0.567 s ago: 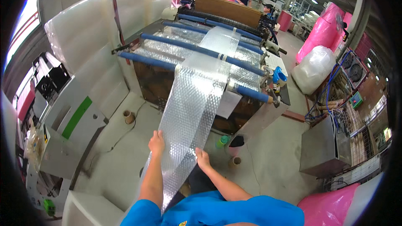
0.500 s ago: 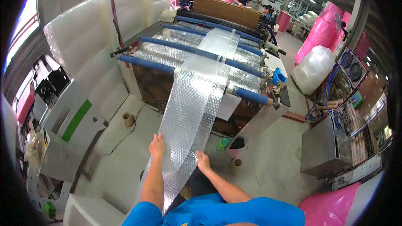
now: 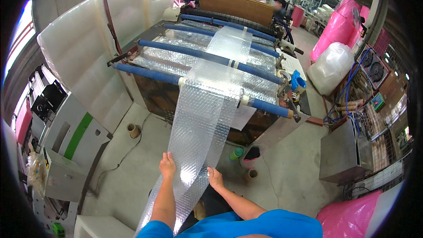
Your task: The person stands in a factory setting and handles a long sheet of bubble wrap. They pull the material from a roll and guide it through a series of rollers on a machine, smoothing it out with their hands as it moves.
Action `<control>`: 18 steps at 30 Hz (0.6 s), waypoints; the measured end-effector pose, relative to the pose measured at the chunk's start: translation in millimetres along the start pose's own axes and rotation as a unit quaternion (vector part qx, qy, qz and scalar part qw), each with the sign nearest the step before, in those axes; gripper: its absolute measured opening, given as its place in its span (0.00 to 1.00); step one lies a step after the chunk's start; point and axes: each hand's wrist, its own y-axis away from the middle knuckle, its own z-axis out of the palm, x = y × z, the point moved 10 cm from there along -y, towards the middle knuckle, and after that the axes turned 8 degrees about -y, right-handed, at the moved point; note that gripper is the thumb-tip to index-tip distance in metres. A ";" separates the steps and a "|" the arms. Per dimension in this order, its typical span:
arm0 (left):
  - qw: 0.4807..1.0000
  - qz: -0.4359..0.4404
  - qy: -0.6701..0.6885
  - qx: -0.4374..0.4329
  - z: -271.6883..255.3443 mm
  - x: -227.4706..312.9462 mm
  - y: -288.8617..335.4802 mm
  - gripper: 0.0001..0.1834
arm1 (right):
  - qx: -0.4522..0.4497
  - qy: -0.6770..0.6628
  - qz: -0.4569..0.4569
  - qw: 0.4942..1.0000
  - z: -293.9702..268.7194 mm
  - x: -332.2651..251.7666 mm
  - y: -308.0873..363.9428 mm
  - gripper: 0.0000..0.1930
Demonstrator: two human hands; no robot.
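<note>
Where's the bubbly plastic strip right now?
In the head view, the bubbly plastic strip runs down near the middle from the blue rollers, between the left hand and right hand.

The shirt (image 3: 286,227) is bright blue, with soft creases and short sleeves (image 3: 155,230) of the same blue. Beyond the shirt's cuffs the forearms (image 3: 165,202) are bare, as are the left hand (image 3: 167,165) and right hand (image 3: 215,179). Dark legwear (image 3: 217,203) shows just past the shirt's front
</note>
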 end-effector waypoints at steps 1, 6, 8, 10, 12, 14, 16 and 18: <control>1.000 0.005 0.011 -0.004 4.7 -3.8 2.4 0.19 | -0.010 0.010 0.017 1.000 2.7 7.1 2.7 0.21; 1.000 -0.003 0.013 -0.009 -3.4 8.6 -9.2 0.20 | 0.018 -0.024 -0.024 0.999 -1.7 -5.7 -6.9 0.22; 0.999 0.017 0.022 -0.019 -6.2 29.4 -26.8 0.21 | 0.013 -0.086 -0.054 0.995 -6.0 -14.9 -30.0 0.22; 0.999 0.027 0.032 -0.014 -7.1 46.8 -46.6 0.21 | 0.029 -0.068 -0.074 0.995 -23.4 -54.8 -45.2 0.22; 0.999 0.038 0.033 -0.012 -5.0 65.8 -59.7 0.22 | 0.055 -0.083 -0.114 0.989 -32.9 -49.7 -75.4 0.22; 0.998 0.039 0.039 -0.024 -11.8 88.6 -73.0 0.22 | 0.066 -0.091 -0.137 0.984 -43.1 -57.6 -94.4 0.22; 0.998 0.037 0.045 -0.028 -23.6 106.0 -86.1 0.22 | 0.059 -0.089 -0.149 0.983 -55.1 -92.0 -103.2 0.22; 0.997 0.044 0.052 -0.034 -37.1 125.5 -96.3 0.22 | 0.071 -0.073 -0.154 0.983 -70.5 -122.1 -106.2 0.22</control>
